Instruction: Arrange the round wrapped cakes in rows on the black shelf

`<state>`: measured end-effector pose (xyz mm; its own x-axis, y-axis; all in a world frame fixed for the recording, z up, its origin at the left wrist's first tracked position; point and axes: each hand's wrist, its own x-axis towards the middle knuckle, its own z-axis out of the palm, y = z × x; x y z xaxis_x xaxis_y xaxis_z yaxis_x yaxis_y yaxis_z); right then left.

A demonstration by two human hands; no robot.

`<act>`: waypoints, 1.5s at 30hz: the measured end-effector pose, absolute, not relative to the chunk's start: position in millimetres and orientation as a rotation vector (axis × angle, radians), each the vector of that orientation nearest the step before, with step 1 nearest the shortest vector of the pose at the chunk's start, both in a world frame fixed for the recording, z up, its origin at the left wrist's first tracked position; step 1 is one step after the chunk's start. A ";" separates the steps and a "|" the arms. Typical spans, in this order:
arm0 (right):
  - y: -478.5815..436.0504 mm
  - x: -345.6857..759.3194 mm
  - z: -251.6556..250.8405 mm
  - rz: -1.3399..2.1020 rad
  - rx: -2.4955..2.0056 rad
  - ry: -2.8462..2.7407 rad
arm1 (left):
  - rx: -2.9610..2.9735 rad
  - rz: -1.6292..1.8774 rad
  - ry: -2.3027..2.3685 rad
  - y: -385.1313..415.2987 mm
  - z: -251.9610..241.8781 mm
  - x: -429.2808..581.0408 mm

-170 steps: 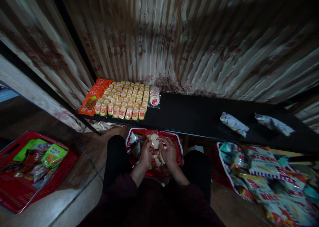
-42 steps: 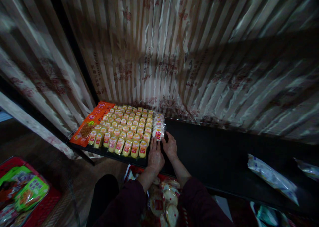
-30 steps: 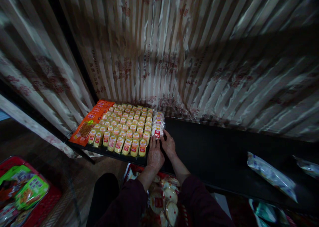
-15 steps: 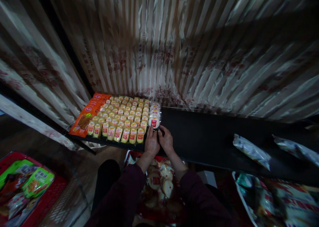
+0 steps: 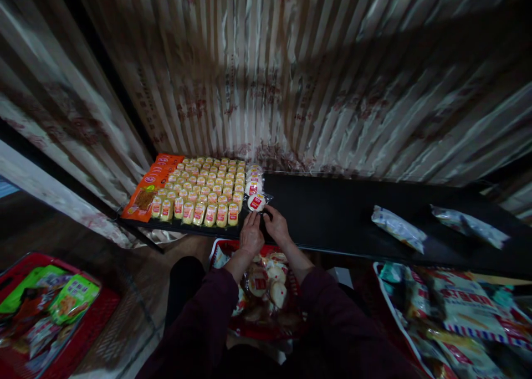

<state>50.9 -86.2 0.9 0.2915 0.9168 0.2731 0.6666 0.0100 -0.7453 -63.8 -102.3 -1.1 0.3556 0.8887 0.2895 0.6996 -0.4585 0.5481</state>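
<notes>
A round white wrapped cake [image 5: 256, 203] with a red label lies slightly turned at the near end of a column of similar round wrapped cakes [image 5: 254, 175]. My left hand [image 5: 251, 232] has its fingertips on the near edge of that cake's clear wrapper. On its right side, my right hand [image 5: 276, 224] pinches the wrapper's near corner; the exact grip is partly hidden. Left of the column stand tight rows of small yellow wrapped cakes [image 5: 203, 193]. Beyond them, an orange snack packet [image 5: 145, 193] lies at the shelf's left end.
The black shelf [image 5: 324, 213] runs to the right, with two silvery packets [image 5: 399, 228] on it. Below my arms is a red basket [image 5: 270, 329] of wrapped food. More baskets of packets stand at left [image 5: 112, 307] and right [image 5: 376, 279]. A striped, patterned curtain [image 5: 266, 80] hangs behind.
A round wrapped cake now shows, turned, in front of the column by my fingertips. My view has shifted, bringing more of the right side into sight. Both hands stay at the column's near end.
</notes>
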 end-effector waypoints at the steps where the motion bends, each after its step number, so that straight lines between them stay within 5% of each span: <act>1: -82.3 52.6 1.0 0.383 -1.720 -1.444 | 2.296 0.796 1.395 -101.7 -0.9 -63.6; 21: -33.3 61.5 -4.9 0.377 -1.643 -1.466 | 2.302 0.781 1.373 -68.0 3.9 -52.2; 45: -77.6 49.6 -9.9 0.372 -1.627 -1.420 | 2.280 0.851 1.399 -80.3 2.3 -59.7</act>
